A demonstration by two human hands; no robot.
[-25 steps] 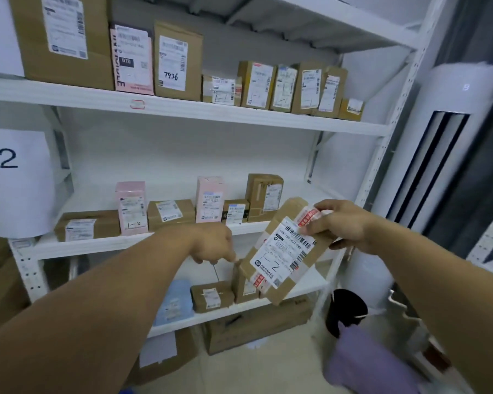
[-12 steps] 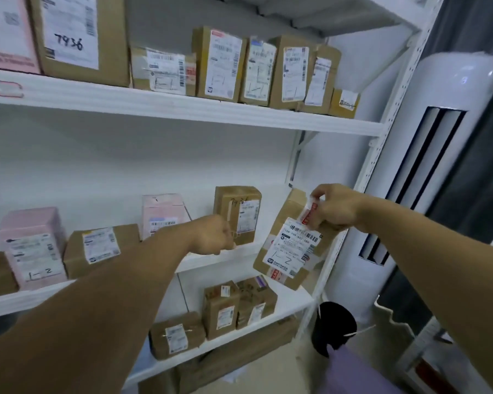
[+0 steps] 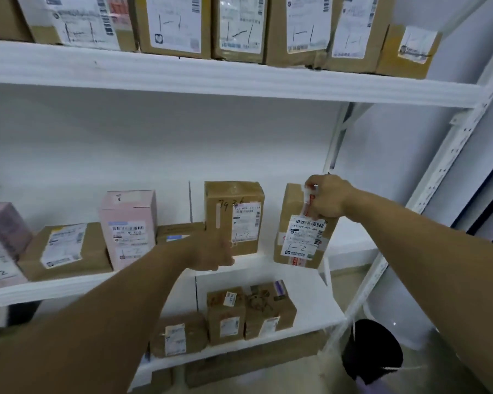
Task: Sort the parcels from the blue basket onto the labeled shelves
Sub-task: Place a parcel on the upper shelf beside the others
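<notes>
Flat brown box (image 3: pixel 66 248): lies on its broad face at the left of the middle shelf (image 3: pixel 350 245), label up, probably because it is too shallow to stand.
Pink box (image 3: pixel 128 226): stands upright just beside it with its label facing out. "1-2" is handwritten low on the label, so the mark can be read from the aisle.
Left grip (image 3: pixel 214 255): the arm reaches forward and up from the lower left. The fist is at the shelf's front edge, by the lower left corner of the tall brown box (image 3: pixel 234 217). The fingers look curled, but I cannot tell whether they hold anything.
Tall brown box: upright, also marked "1-2", which suggests this row is the 1-2 shelf.
Parcel (image 3: pixel 302 237): the task's item, marked "1-2". It is upright with a slight lean in the open space right of the tall brown box. Its bottom edge is at the shelf's front lip, and I cannot tell whether it rests there yet.
Right grip (image 3: pixel 328 199): closed over the parcel's top right corner, fingers wrapped around the taped edge, with the arm stretched in from the right. Holding it from the top keeps the label facing outward.
Step in hand: setting this parcel down beside its like-marked neighbours.
Blue basket: not in view.
</notes>
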